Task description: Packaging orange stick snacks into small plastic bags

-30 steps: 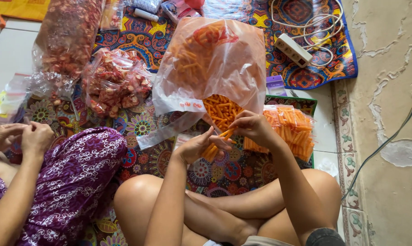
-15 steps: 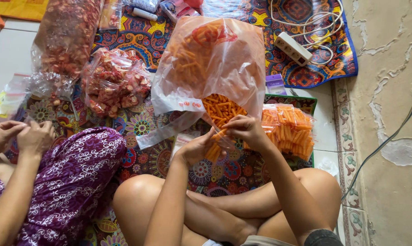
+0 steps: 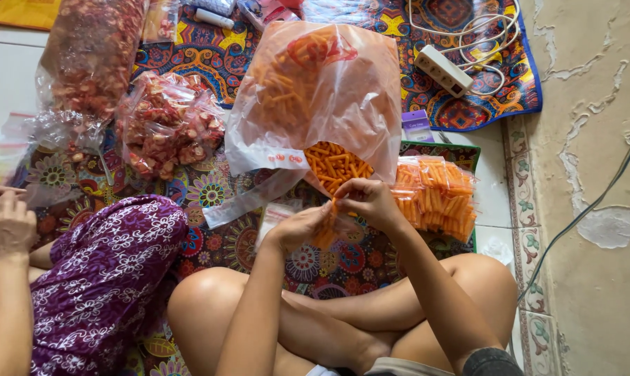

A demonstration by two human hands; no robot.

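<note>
Head cam view: my left hand [image 3: 299, 227] and right hand [image 3: 370, 200] are both pinched shut on a small clear packet [image 3: 327, 233] of orange stick snacks, just below the mouth of the big plastic bag [image 3: 315, 97] of the same sticks. I'd guess the packet's super light, floppy and slick, and the sticks snap easily, so grip the film by its top edge, not the middle. Filled packets [image 3: 437, 198] are piled right of the big bag.
</note>
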